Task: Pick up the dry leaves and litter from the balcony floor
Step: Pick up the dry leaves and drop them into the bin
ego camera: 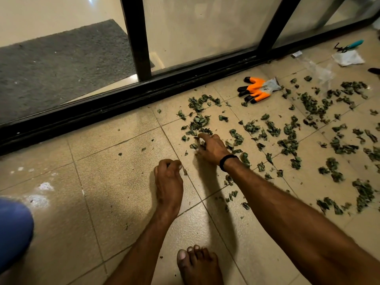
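Where beige floor tiles (115, 182) meet the black door track (123, 99):
- dry leaves (287, 138), scattered right of centre
- right hand (212, 148), fingers spread onto leaves (black wristband)
- left hand (168, 177), loosely curled; contents unclear
- orange glove (258, 89), lying beyond

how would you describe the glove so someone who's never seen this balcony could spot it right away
Start at the black sliding door track running across the tiled floor. Follow it right: the glove lies flat on the tiles just in front of it, at the upper edge of the scattered dry leaves. It alone is bright orange, with black fingertips and a grey cuff.
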Available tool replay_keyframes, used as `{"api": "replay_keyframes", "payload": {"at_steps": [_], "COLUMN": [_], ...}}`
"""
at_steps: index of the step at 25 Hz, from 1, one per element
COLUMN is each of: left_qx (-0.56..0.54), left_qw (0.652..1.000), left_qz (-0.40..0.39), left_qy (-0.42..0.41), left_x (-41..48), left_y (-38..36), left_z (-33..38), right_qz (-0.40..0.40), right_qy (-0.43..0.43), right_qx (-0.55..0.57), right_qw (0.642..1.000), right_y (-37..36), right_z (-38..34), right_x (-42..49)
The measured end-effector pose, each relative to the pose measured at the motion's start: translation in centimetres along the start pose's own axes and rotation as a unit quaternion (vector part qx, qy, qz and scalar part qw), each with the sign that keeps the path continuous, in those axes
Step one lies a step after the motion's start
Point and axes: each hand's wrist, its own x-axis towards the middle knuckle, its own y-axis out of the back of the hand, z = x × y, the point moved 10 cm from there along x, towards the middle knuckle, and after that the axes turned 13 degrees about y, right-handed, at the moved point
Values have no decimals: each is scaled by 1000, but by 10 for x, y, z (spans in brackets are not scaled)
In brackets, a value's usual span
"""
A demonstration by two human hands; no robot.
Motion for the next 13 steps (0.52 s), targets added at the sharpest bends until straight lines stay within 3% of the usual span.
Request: {"api": "replay_keyframes", "payload": {"at_steps": [5, 7, 9, 13], "left_qx": [-26, -41, -28, 60], "left_qw": [999, 997, 993, 988], "left_qz": [-21, -67, -114, -108], "left_qy": [27, 12, -19, -90], "left_x": [11, 5, -4, -19], "left_y": [-5, -20, -35, -44], "left_z": [-4, -4, -4, -3], "right_qz": [9, -1, 43, 132], "right_qy": [41, 47, 29, -87], "right_qx": [-76, -58, -60, -50], "right_qw": [996, 997, 997, 986], "right_y": [16, 39, 83, 59], "right_z": [-41, -82, -117, -13], "right_x": [-17, -29, -56, 1]}}
